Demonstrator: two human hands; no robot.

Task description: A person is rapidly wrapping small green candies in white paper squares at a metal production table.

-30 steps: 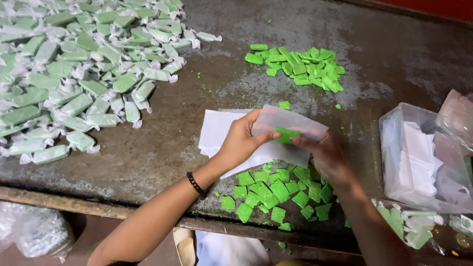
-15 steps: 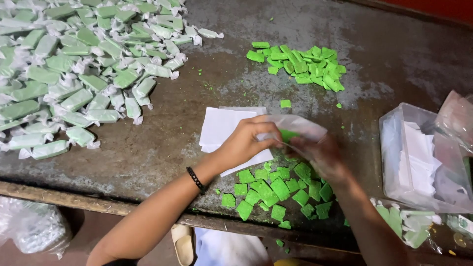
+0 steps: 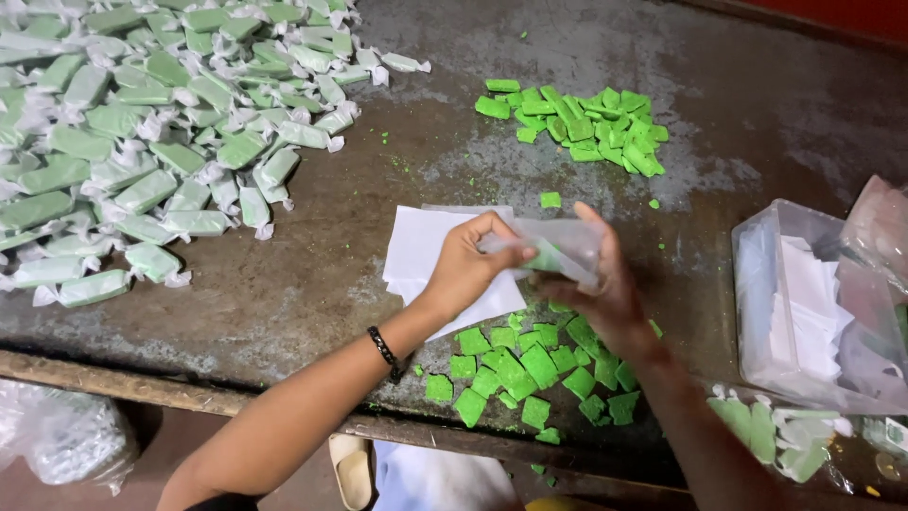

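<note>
Fingers (image 3: 498,248) of the left hand (image 3: 468,270) pinch one end of a clear wrapper (image 3: 553,248) holding a green piece; right hand (image 3: 601,293) grips the other end, thumb up, fingers curled under. Wrapper held just above the table (image 3: 312,312), over the right edge of the white paper stack (image 3: 421,248). Black bracelet (image 3: 382,346) on left wrist. Nearest the table's front edge, below the hands: loose heap of bare green pieces (image 3: 525,374). Far right: clear box (image 3: 799,303) with white sheets inside, a few wrapped pieces in front of it. One stray green piece (image 3: 550,200) just past the paper. Farther back, second heap of bare green pieces (image 3: 577,123). Far left and back: big spread of wrapped pieces (image 3: 142,142), twisted ends, well apart from the hands.
</note>
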